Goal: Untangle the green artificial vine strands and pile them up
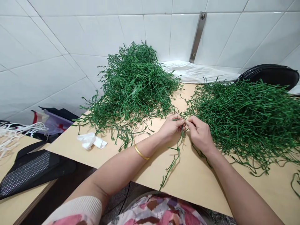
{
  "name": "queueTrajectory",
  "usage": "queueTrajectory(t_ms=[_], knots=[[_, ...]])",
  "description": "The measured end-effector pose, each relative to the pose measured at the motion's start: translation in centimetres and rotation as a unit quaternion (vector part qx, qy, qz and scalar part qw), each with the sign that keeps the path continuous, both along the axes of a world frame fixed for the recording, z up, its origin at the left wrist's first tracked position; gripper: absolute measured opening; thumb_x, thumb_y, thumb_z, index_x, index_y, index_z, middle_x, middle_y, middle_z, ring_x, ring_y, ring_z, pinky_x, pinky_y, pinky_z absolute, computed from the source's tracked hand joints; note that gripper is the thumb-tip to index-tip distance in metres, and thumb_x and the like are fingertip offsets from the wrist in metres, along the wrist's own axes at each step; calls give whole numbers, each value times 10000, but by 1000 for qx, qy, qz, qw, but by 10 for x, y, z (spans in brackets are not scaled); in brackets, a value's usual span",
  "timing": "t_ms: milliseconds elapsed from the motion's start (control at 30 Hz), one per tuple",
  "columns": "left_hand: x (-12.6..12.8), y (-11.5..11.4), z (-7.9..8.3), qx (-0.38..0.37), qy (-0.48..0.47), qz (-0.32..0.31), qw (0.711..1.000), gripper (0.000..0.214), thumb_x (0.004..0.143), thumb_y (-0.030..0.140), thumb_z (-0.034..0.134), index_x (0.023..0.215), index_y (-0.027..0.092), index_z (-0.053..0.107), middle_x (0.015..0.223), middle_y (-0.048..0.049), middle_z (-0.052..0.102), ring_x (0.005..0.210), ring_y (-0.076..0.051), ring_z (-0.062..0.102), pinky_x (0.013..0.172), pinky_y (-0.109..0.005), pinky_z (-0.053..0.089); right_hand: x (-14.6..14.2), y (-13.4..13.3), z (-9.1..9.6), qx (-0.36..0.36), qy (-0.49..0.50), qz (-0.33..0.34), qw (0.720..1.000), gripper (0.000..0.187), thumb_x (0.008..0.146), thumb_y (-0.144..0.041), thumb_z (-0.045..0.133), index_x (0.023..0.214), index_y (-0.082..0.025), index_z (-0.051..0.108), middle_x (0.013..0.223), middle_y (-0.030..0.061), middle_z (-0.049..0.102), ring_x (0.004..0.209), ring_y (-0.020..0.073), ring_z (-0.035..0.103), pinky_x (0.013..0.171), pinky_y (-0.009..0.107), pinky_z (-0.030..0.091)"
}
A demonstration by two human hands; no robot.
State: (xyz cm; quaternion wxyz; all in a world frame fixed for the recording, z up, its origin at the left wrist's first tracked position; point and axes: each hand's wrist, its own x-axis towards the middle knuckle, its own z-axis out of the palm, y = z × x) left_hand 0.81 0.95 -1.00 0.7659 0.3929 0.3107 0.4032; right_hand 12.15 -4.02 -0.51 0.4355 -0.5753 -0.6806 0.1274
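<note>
My left hand (172, 126) and my right hand (200, 132) meet fingertip to fingertip over the middle of the table. Both are closed in a pinch on thin green artificial stems, though the exact spot they grip is hidden by the fingers. From between them a green stem strand (175, 156) with small side shoots trails down toward the table's front edge. Beyond my left hand rises a large heap of green stems (138, 82). Another wide heap (253, 115) spreads out beside my right hand.
A crumpled white tissue (90, 140) lies left on the light wooden table (150, 162). White cords (18, 134) and a black bag (30, 172) are on another surface at far left. A black rounded case (272, 75) and white sheeting (194, 71) line the tiled wall.
</note>
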Motion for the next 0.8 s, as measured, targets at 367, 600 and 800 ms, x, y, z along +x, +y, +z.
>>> queueTrajectory(t_ms=[367,600,800], knots=[[-9,6,12,-71,-43,-24,996,170,683,41,552,701,157,428,547,33,493,468,-85,510,441,-199,413,8,-10,10,154,-282,-191,928,104,811,-214,460,799,-192,562,771,76,538,782,218,443,720,384,293],[-10,6,13,-101,-36,-31,994,120,704,20,545,730,124,490,555,23,486,465,-68,501,448,-183,421,18,-10,7,161,-238,-185,940,179,790,-192,479,921,-231,594,1007,78,570,961,259,424,782,412,295],[-9,4,10,-93,-36,-56,993,95,716,31,530,712,121,500,568,13,498,472,-73,507,456,-194,427,8,-10,6,157,-222,-88,958,197,795,-196,494,952,-225,609,978,53,614,947,227,443,795,382,319]])
